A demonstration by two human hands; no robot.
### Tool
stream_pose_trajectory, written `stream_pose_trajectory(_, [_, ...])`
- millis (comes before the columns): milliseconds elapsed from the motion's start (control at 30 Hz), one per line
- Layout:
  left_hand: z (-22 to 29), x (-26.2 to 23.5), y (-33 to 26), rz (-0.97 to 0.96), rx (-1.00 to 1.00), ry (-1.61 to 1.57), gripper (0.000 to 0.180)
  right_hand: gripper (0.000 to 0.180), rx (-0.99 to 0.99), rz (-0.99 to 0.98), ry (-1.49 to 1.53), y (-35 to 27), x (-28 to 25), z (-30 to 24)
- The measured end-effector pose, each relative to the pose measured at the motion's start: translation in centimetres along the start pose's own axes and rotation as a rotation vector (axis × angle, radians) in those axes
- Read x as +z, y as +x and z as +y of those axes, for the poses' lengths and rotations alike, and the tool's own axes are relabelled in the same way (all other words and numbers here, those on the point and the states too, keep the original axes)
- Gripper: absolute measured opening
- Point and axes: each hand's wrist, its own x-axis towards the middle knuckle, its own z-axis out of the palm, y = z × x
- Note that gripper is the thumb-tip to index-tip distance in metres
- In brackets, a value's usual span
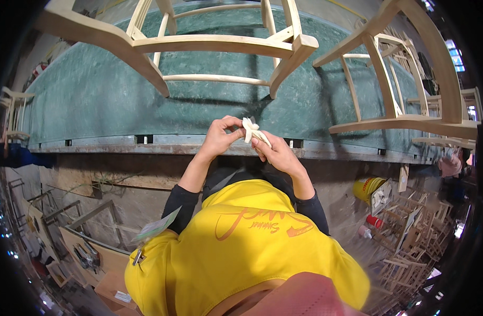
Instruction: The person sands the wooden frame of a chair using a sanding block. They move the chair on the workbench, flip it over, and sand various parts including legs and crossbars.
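Observation:
Both of my hands meet at the near edge of the green-topped workbench (115, 116), working on a twisted strip of whitish cloth (249, 130). My left hand (220, 136) pinches the strip's looped end between thumb and fingers. Closed around its other end is my right hand (277, 152); some of the strip is hidden behind those fingers. A frayed tuft stands up from the top of the loop. Beyond my hands, a bare wooden chair frame (215, 47) rests on the bench, touched by neither hand.
To the right another wooden chair frame (399, 124) stands on the bench. Down by the right side are a yellow bucket (369, 188), a red container (374, 221) and a pile of wooden frames (402, 268). Hand tools (87, 257) lie on a board at the lower left.

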Motion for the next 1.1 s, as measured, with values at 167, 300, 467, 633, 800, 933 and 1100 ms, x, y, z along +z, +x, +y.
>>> stream_pose_trajectory(167, [-0.3,0.0,1.4,0.101,-0.120,-0.440,0.019,0.033,-0.112,0.195,-0.125,1.9,1.0,-2.0])
stream_pose_trajectory(300, [-1.7,-1.5,3.2,0.313,-0.109,-0.636,0.018,0.035,-0.237,0.351,-0.030,4.0,1.4,-2.6])
stream_pose_trajectory(467, [-2.0,-8.1,3.0,0.460,-0.147,-0.523,0.023,0.019,-0.384,0.812,0.233,6.7,-0.9,-3.3])
stream_pose_trajectory(633, [-2.0,-8.9,1.7,0.365,-0.186,-0.533,0.021,0.024,-0.540,1.058,0.114,9.3,-3.8,-3.4])
stream_pose_trajectory(800, [-2.7,-7.0,0.6,0.335,-0.242,-0.588,0.018,0.021,-0.627,1.244,-0.145,12.5,-4.9,-2.5])
stream_pose_trajectory(933, [-2.9,-6.8,0.5,0.297,-0.229,-0.534,0.018,0.020,-0.648,1.282,-0.285,13.1,-5.2,-2.8])
stream_pose_trajectory(1100, [-3.2,-8.5,0.9,0.317,-0.204,-0.479,0.021,0.021,-0.636,1.320,-0.373,13.6,-5.6,-2.2])
